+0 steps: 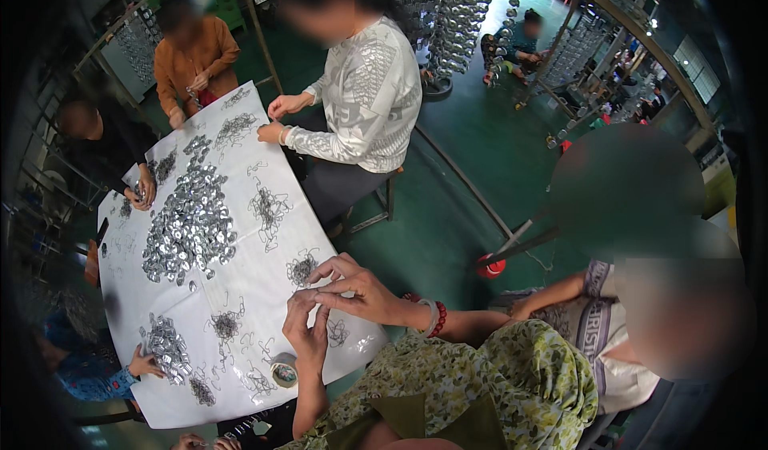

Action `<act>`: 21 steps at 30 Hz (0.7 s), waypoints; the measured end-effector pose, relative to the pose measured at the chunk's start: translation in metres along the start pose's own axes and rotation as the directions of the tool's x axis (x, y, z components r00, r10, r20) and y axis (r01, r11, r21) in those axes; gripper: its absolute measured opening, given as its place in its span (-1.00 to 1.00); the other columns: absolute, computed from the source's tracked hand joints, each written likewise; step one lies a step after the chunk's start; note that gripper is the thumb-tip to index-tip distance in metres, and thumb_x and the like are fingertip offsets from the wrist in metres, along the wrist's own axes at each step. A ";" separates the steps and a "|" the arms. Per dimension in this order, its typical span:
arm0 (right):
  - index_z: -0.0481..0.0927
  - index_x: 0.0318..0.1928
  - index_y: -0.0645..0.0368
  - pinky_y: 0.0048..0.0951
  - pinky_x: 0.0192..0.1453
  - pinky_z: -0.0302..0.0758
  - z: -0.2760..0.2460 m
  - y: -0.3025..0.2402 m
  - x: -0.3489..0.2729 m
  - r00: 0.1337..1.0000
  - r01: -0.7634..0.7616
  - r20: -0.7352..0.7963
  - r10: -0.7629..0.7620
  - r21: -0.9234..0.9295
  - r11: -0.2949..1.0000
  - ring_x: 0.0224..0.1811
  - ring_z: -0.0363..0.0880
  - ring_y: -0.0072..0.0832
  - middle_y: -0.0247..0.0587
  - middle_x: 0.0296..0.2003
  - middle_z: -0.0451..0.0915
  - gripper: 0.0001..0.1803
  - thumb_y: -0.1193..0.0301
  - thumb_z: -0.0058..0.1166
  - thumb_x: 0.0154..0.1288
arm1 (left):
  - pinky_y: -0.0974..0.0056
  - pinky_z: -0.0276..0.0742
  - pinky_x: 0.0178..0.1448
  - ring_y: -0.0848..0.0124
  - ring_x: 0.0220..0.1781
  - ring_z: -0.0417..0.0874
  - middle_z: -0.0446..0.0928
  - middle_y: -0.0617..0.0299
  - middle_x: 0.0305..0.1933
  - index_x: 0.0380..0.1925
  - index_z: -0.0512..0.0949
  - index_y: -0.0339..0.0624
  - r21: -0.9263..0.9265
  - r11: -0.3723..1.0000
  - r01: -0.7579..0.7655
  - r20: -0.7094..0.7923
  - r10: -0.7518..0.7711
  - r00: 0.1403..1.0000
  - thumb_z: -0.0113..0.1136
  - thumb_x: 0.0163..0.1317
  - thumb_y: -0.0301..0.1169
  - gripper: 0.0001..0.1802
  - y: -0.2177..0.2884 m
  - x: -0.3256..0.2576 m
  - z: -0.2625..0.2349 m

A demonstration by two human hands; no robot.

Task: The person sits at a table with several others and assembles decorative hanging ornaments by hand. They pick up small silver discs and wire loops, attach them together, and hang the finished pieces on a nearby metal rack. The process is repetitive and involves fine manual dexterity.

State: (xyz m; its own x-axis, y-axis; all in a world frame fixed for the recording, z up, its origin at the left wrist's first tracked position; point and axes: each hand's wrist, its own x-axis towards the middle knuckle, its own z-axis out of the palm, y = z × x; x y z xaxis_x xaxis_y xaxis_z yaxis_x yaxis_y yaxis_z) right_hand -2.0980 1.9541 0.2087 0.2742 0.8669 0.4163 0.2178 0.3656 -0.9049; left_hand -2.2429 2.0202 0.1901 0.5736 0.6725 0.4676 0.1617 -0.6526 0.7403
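Over the near edge of the white-covered worktop (240, 370), the left hand (306, 330) and the right hand (352, 286) meet fingertip to fingertip, both pinched shut on something very small; it looks like a thin wire hook (314, 296), though it is too tiny to tell for sure. Just beside them lie little tangles of similar wire hooks (302, 269), and a roll of tape (283, 369) sits near the left wrist. Farther up is a big heap of small shiny metal pieces (190, 222). Such wire is probably light, springy and prone to snagging, best taken by one end between thumb and forefinger. Other people's hands work around the worktop.
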 end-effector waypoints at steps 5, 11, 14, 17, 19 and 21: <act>0.65 -0.15 0.16 -0.38 0.01 0.31 -0.042 0.022 -0.002 0.991 0.123 0.053 -0.124 0.014 0.992 -0.11 0.36 -0.37 -0.21 -0.13 0.49 -0.78 0.44 0.13 0.17 | 0.26 0.45 -0.02 0.25 -0.14 0.58 0.57 0.02 -0.23 -0.34 0.45 -0.33 -0.159 0.964 0.212 -0.029 -0.220 0.975 0.19 0.08 -0.66 -0.85 0.013 0.000 0.049; 0.61 -0.12 0.19 -0.32 0.02 0.34 -0.116 0.029 -0.009 0.978 0.202 0.086 -0.190 -0.159 0.966 -0.12 0.38 -0.28 -0.21 -0.13 0.45 -0.72 0.47 0.15 0.11 | 0.29 0.45 -0.05 0.28 -0.17 0.57 0.56 -0.01 -0.24 -0.35 0.44 -0.34 -0.148 0.959 0.242 -0.124 -0.260 0.958 0.14 0.13 -0.66 -0.90 0.040 0.010 0.102; 0.58 -0.10 0.24 -0.33 0.00 0.35 -0.143 0.038 -0.012 0.987 0.131 0.110 -0.115 -0.155 0.979 -0.14 0.38 -0.30 -0.19 -0.17 0.46 -0.73 0.48 0.12 0.17 | 0.31 0.46 -0.11 0.31 -0.22 0.55 0.55 0.01 -0.29 -0.39 0.44 -0.33 -0.176 0.965 0.197 -0.150 -0.224 0.963 0.14 0.12 -0.68 -0.90 0.055 0.023 0.111; 0.58 -0.10 0.22 -0.36 -0.05 0.37 -0.163 0.040 -0.010 0.989 0.106 0.122 -0.087 -0.165 0.981 -0.18 0.40 -0.34 -0.20 -0.22 0.49 -0.77 0.49 0.08 0.21 | 0.31 0.45 -0.10 0.32 -0.22 0.54 0.53 0.03 -0.30 -0.39 0.43 -0.33 -0.190 0.969 0.159 -0.187 -0.195 0.963 0.12 0.15 -0.67 -0.92 0.061 0.028 0.115; 0.59 -0.07 0.18 -0.37 -0.09 0.38 -0.169 0.043 -0.012 0.989 0.106 0.117 -0.085 -0.184 0.977 -0.22 0.43 -0.34 -0.23 -0.22 0.52 -0.75 0.51 0.09 0.21 | 0.30 0.45 -0.07 0.33 -0.21 0.54 0.53 0.03 -0.30 -0.37 0.43 -0.32 -0.227 0.961 0.161 -0.209 -0.209 0.955 0.12 0.15 -0.66 -0.92 0.062 0.027 0.116; 0.59 -0.12 0.25 -0.38 -0.09 0.39 -0.170 0.038 -0.011 0.993 0.073 0.102 -0.058 -0.159 0.985 -0.22 0.43 -0.33 -0.20 -0.27 0.50 -0.79 0.50 0.09 0.21 | 0.29 0.43 -0.03 0.33 -0.18 0.53 0.53 0.04 -0.27 -0.32 0.43 -0.32 -0.226 0.960 0.166 -0.241 -0.220 0.945 0.10 0.17 -0.64 -0.91 0.065 0.029 0.115</act>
State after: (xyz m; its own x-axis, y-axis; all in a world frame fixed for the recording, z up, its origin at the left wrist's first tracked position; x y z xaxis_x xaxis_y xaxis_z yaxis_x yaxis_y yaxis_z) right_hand -1.9332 1.9005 0.1844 0.1640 0.8745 0.4564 0.3837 0.3697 -0.8462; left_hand -2.1232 1.9572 0.1966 0.3133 0.8634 0.3955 0.0683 -0.4359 0.8974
